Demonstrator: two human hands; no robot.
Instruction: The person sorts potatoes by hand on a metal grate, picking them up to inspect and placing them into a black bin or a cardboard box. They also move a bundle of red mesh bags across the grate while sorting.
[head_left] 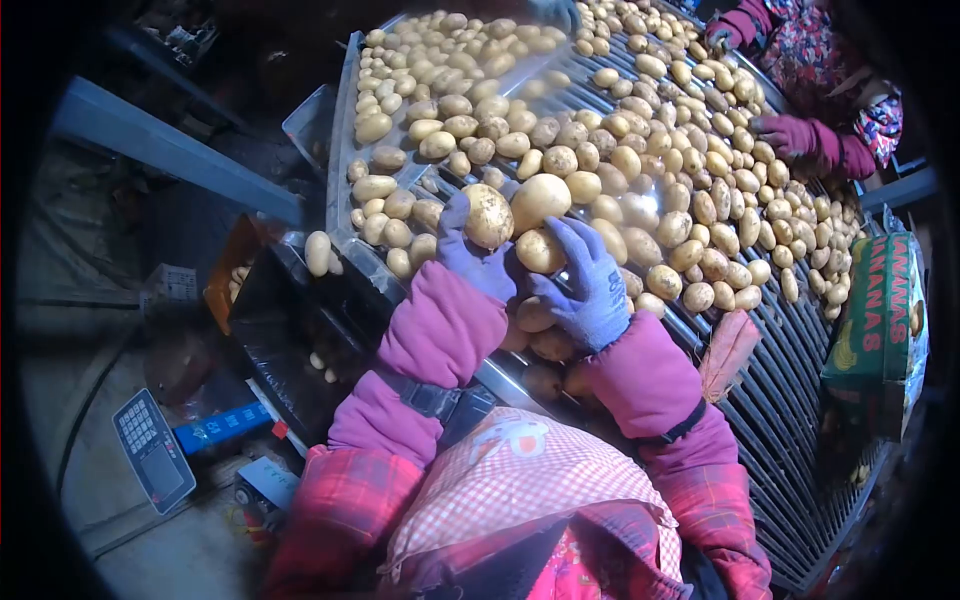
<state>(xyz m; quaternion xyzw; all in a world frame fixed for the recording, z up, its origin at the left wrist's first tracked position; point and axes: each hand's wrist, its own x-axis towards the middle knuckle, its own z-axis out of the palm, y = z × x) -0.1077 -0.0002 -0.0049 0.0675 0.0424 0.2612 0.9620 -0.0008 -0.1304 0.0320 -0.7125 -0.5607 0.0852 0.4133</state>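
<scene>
My left hand [474, 258], in a lavender glove, has its thumb and fingers curled round a round, speckled potato [489, 213]. Close beside it, my right hand [588, 290] in a matching glove grips a smaller potato [539, 251] between thumb and fingers. A large, smooth potato [542, 200] sits between and just beyond both hands, overlapping the held ones in this view. Several more potatoes [536, 314] show below my hands near the front edge of the slatted grading table [760, 400].
Potatoes [690, 180] cover much of the table. Across it, a co-worker's gloved hands [795, 138] rest near its far right edge. A green banana carton [872, 320] stands at the right. A scale's keypad display [153, 450] and a metal beam [175, 150] are at left.
</scene>
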